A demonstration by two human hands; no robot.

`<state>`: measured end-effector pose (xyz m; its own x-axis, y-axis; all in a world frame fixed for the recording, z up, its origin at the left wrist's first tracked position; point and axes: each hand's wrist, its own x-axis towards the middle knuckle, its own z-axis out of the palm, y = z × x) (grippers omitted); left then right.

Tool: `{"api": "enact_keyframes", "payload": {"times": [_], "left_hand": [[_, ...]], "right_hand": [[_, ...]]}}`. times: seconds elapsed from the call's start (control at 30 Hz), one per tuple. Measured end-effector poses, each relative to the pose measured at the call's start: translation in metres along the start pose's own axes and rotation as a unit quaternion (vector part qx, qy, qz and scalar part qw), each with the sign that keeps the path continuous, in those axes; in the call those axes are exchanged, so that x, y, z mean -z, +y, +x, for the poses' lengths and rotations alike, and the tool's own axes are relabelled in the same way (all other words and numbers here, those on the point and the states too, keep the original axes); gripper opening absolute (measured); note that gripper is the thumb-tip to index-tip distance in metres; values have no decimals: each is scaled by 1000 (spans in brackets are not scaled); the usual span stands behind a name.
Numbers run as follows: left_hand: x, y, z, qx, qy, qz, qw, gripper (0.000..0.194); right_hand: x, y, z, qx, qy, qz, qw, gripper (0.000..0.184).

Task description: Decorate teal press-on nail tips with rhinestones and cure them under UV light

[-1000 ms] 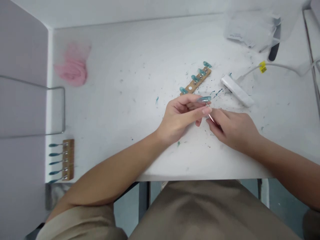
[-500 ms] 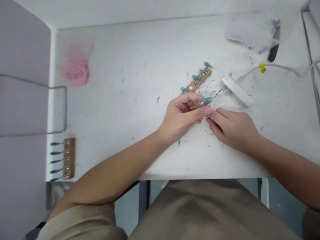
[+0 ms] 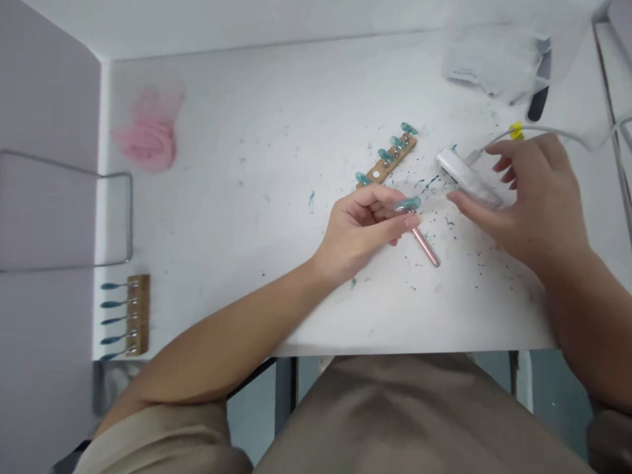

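Observation:
Between the thumb and fingers of my left hand is a glossy teal false nail. A slim pink metallic stick juts down and right from under those fingertips; its join with the nail is hidden. My right hand hovers with thumb and fingers spread about a white bar-shaped device, which has a cable plugged into its side. Just beyond my left hand lies a wooden strip carrying several teal false nails on small metal posts.
Another wooden block with several teal nails lies at the table's left edge. A pink cloth is at the back left. Clear plastic packaging and a dark file-like tool lie at the back right. Teal specks mark the white table.
My right hand has left my left hand's fingertips and moved right to the white device, opening its fingers. The pink stick is now exposed. My left hand stays nearly still with the nail.

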<state>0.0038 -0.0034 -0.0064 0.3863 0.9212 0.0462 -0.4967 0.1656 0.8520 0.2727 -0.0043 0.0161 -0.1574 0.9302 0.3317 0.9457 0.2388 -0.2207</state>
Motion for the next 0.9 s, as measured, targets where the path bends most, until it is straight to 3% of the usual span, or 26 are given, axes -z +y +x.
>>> {"api": "enact_keyframes", "payload": {"times": [0.07, 0.17, 0.27, 0.37, 0.43, 0.6, 0.77, 0.9], "left_hand": [[0, 0, 0, -1, -1, 1, 1000, 18], [0, 1, -1, 1, -4, 1, 1000, 18], [0, 1, -1, 2, -7, 5, 1000, 18], [0, 1, -1, 2, -12, 11, 1000, 17], [-1, 2, -1, 5, -13, 13, 1000, 16], [-2, 3, 0, 18, -5, 12, 1000, 18], [-2, 2, -2, 8, 0, 40, 999, 19], [-8, 4, -5, -14, -41, 70, 997, 12]], "right_hand": [[-5, 12, 3, -25, -44, 10, 999, 77], [-9, 19, 4, -55, -68, 61, 994, 51], [-4, 17, 4, -73, -40, 94, 992, 38], [8, 13, 7, -92, -2, 149, 985, 41], [15, 13, 11, -108, 37, 235, 965, 41], [22, 24, 21, -67, 145, 465, 871, 36], [32, 23, 22, -63, 101, 525, 843, 35], [38, 18, 22, -105, 83, 540, 831, 27]]}}
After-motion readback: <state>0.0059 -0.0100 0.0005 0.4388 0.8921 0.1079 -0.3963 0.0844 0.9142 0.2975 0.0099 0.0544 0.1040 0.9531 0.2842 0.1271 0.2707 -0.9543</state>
